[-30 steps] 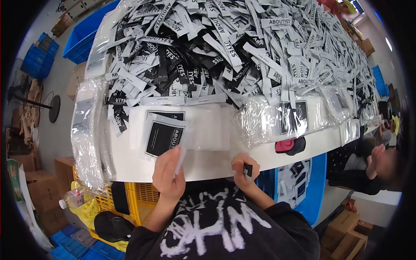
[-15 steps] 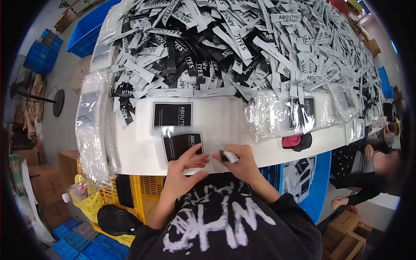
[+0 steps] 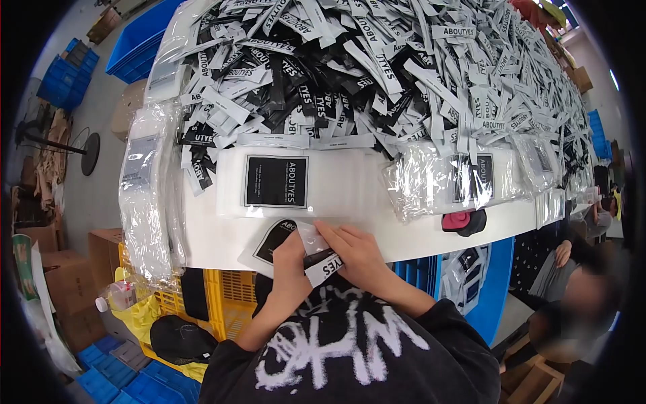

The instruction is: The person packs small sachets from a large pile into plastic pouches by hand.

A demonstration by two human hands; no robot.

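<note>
Both my hands meet over the table's front edge. My left hand (image 3: 289,259) is closed on a clear plastic bag (image 3: 271,237) with a black printed label, tilted and partly covered by the fingers. At the bag's right end, my right hand (image 3: 356,257) grips narrow stick packets (image 3: 325,269), one white with black lettering and a dark one beside it. Its fingertips touch the bag's plastic. Whether the packets are inside the bag I cannot tell. Just beyond lies a flat stack of similar labelled bags (image 3: 336,185).
A large heap of black and white stick packets (image 3: 323,87) covers the table's far side. Wrapped bag bundles lie at left (image 3: 139,195) and right (image 3: 431,178). A pink and black item (image 3: 464,221) sits near the edge. Below are a blue bin (image 3: 496,283) and yellow crate (image 3: 232,296). Another person sits at right.
My left hand has gone from spread fingers to gripping the bag, now drawn off the stack toward me. My right hand has brought the packets to the bag's end.
</note>
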